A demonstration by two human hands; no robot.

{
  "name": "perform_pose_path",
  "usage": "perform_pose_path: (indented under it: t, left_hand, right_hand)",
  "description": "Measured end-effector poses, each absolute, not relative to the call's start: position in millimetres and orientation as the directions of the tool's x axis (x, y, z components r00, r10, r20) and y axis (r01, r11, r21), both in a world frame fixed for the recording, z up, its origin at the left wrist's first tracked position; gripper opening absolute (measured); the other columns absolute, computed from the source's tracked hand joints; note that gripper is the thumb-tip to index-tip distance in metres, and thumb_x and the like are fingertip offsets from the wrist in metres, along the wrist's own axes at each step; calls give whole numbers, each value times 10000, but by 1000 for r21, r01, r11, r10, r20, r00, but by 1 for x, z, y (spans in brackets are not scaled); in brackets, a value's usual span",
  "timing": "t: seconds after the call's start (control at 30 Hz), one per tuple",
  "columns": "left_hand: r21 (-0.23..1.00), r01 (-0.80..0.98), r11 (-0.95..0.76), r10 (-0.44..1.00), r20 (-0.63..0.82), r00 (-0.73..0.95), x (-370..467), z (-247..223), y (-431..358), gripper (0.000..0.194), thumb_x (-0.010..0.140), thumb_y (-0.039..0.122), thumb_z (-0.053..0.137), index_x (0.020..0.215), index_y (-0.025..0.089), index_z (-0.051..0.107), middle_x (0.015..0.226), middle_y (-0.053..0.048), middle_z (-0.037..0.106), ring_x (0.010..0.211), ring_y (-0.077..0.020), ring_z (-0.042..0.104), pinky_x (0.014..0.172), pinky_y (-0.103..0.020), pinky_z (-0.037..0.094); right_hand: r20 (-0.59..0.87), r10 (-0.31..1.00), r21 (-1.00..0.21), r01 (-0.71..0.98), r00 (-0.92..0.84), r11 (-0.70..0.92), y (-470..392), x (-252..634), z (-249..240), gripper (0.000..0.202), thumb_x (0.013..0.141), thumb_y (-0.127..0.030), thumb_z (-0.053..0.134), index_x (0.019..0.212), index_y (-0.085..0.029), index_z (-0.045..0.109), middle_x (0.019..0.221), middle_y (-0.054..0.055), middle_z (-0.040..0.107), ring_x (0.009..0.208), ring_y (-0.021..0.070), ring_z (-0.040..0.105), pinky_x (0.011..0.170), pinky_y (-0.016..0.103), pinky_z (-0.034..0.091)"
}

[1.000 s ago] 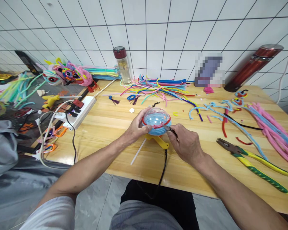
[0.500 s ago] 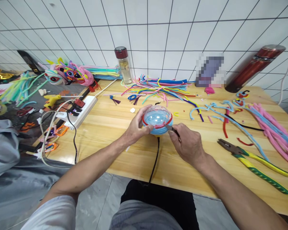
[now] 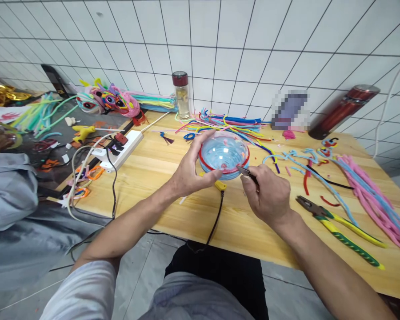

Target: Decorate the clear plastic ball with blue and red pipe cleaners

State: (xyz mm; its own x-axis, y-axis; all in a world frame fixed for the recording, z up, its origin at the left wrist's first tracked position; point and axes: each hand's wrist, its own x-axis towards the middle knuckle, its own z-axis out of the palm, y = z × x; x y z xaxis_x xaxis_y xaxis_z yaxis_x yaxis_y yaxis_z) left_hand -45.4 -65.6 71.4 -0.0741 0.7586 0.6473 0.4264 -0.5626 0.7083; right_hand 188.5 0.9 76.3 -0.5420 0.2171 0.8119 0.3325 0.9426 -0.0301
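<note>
My left hand [image 3: 190,172] grips the left side of a clear plastic dome [image 3: 224,149], thumb along its near rim. Red fuzzy trim rings the dome, and a coiled light-blue pipe-cleaner base [image 3: 216,174] shows below it. In my closed right hand [image 3: 270,191] is a slim dark tool with a pointed metal tip [image 3: 242,170]; its exact kind is unclear. The tip touches or nearly touches the red trim at the dome's near right. Under the dome lies a yellow tool end [image 3: 221,186] with a black cord, mostly hidden.
Pliers [image 3: 336,229] lie at right beside pink and blue pipe cleaners [image 3: 376,200]. More pipe cleaners [image 3: 233,122], a glass bottle [image 3: 182,98] and a red thermos [image 3: 345,111] stand or lie behind. At left are a power strip [image 3: 122,149], a yellow glue gun [image 3: 83,133] and another person's sleeve [image 3: 10,191].
The dome is tipped more toward me and shows more of its top. Both hands stay on the same work, with the tool tip still at the red trim. The camera view has shifted.
</note>
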Motion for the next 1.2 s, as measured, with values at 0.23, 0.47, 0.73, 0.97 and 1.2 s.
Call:
perform_pose_path:
  t: [0.23,0.47,0.73,0.97,1.2]
  left_hand:
    - [797,278,-537,790,590,-165,-48,72,-65,951,786,692,809,1555,259,455,1587,-145,527,1474,-386,519,1265,-554,414]
    - [869,149,-471,839,494,-230,-54,66,-62,951,743,686,832,1504,230,490,1539,-152,568,1448,-401,539,1251,-569,412]
    - [931,8,-365,895,353,-273,-59,43,-57,945,728,649,835,1488,207,489,1575,-157,564,1495,-400,512,1271,-547,388]
    - [922,-19,-386,897,370,-243,-54,40,-60,954,739,625,833,1505,198,458,1548,-165,584,1495,-390,515,1261,-515,408]
    - [920,-10,-391,892,377,-249,-50,37,-61,950,719,627,856,1481,215,466,1521,-162,601,1440,-379,562,1248,-531,425]
  right_hand:
    - [803,213,1,359,-557,933,-2,179,88,162,1113,-267,492,1055,-190,621,791,24,672,685,156,605,617,295,394]
    - [792,215,19,374,-571,927,-1,168,87,162,1115,-265,514,1038,-178,627,816,30,698,690,148,624,622,287,399]
    - [761,245,20,399,-601,917,-2,161,66,236,1139,-287,458,1055,-170,645,793,35,687,695,165,638,632,278,424]
    - [778,268,-55,363,-568,930,-5,164,60,189,1126,-261,482,1073,-173,641,831,42,716,696,160,649,631,280,434]
    - [759,316,-90,389,-569,917,-4,167,57,196,1117,-273,497,1064,-173,657,821,40,718,684,157,657,621,278,429]
